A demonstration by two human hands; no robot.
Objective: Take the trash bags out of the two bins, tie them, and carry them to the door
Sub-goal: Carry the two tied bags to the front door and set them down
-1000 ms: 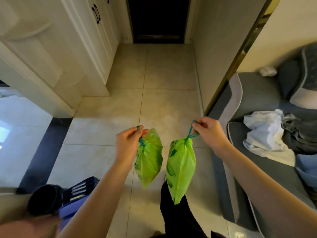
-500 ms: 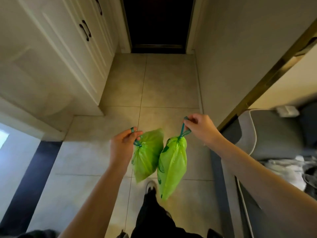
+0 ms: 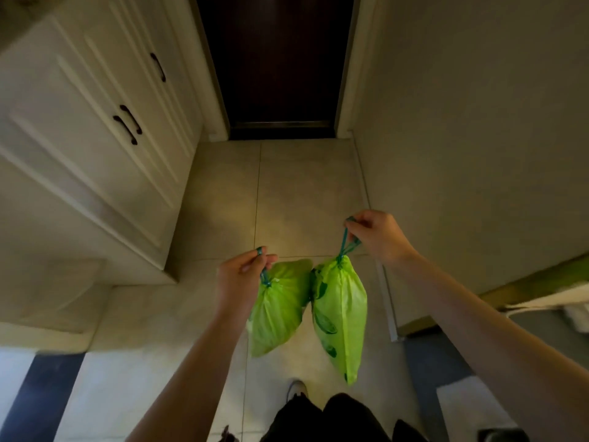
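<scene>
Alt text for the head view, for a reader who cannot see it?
A left hand and a right hand each hold a tied green plastic trash bag by its teal drawstring, above a beige tiled floor leading to a dark brown door.

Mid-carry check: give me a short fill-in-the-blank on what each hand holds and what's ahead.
1. The left hand pinches the drawstring of a ____ trash bag.
2. The right hand holds the bag with dark ____ prints.
3. Straight ahead stands a dark ____.
4. The white cabinet is on the person's ____.

Missing: green; leaf; door; left
</scene>
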